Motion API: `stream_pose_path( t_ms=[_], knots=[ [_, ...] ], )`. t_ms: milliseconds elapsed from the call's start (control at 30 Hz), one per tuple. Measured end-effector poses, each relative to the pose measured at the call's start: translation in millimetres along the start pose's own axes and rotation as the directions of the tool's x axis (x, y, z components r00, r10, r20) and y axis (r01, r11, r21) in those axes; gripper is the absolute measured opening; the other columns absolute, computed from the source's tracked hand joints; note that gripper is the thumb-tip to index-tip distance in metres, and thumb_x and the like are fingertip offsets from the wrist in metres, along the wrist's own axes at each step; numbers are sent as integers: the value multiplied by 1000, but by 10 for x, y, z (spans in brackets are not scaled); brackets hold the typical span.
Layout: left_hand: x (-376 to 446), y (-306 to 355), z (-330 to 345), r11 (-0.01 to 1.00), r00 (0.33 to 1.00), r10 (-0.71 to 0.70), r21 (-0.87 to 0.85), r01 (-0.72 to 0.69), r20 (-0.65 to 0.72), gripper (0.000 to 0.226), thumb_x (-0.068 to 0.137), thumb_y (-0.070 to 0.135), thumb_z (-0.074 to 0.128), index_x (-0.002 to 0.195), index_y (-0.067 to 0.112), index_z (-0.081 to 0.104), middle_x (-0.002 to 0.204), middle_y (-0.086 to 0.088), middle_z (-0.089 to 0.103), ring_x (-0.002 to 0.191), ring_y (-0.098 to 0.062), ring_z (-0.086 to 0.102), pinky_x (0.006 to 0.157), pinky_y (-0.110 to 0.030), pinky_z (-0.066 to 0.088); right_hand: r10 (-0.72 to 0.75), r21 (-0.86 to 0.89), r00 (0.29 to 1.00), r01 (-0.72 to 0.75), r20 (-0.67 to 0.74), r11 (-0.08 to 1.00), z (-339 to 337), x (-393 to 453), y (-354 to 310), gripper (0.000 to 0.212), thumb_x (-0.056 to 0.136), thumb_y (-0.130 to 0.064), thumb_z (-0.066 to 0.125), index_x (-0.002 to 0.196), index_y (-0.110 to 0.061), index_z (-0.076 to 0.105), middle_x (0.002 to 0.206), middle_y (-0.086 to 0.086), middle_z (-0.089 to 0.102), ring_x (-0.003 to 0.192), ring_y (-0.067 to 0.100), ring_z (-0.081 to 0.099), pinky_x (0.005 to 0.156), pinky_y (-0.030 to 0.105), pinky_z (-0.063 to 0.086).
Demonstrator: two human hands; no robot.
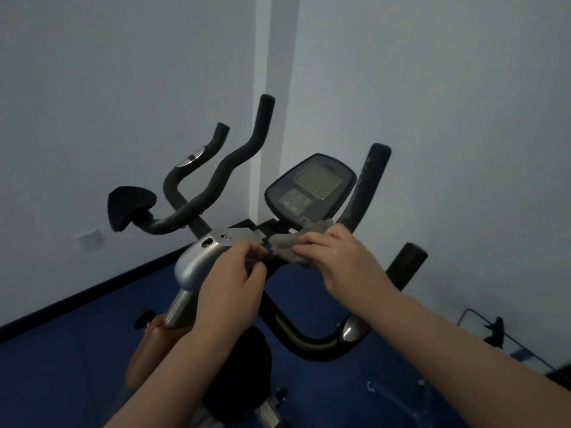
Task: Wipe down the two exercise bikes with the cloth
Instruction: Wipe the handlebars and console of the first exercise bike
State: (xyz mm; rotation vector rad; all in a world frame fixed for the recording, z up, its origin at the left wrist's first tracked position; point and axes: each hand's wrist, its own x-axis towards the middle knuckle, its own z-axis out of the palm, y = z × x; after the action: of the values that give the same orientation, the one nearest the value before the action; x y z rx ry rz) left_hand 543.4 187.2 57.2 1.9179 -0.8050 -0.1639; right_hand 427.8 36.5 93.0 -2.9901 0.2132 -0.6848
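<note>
Pale walls meet in a corner behind, with blue floor (324,291) below. Nearest exercise bike (197,264) sits front and center, its console (312,189) tilted up between black handlebars (367,186). Right hand (343,257) presses a grey cloth (290,242) flat against the bar just under the console, fingers spread over it. Left hand (234,279) is curled by the silver stem cover, pinching the cloth's near edge, I think, hard to say. Second bike (191,180) stands behind on the left, by the wall.
</note>
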Motion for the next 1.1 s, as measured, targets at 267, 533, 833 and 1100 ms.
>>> stream_pose_path(
  t_ms=[267,533,833,1100],
  knots=[
    [350,311,257,993,984,114,-23,-112,134,20,86,23,51,102,34,59,96,13,64,90,-5,59,77,-33,51,220,-109,974,-213,53,971,-372,139,514,41,84,1,59,115,-23,69,115,-8,66,98,17,46,77,19,37],
    [426,279,534,978,970,171,92,-188,172,16,94,28,48,105,26,59,96,8,65,90,-13,60,74,-31,43,157,-25,988,-157,-2,987,-136,137,129,37,87,0,59,113,-25,69,111,-9,68,95,13,44,80,23,41],
    [365,209,544,956,958,266,98,-276,109,21,95,31,47,112,29,59,93,14,60,88,-8,54,77,-29,41,36,-373,997,-60,-73,926,-672,240,534,37,72,8,48,91,-10,74,92,-4,73,81,23,57,67,30,49],
    [394,180,542,941,947,261,172,-293,187,28,99,32,34,124,33,48,109,16,56,100,-8,51,86,-30,37,70,-560,981,44,180,828,-425,350,329,42,71,-3,52,105,-19,70,116,-1,67,97,23,59,70,32,48]
  ],
)
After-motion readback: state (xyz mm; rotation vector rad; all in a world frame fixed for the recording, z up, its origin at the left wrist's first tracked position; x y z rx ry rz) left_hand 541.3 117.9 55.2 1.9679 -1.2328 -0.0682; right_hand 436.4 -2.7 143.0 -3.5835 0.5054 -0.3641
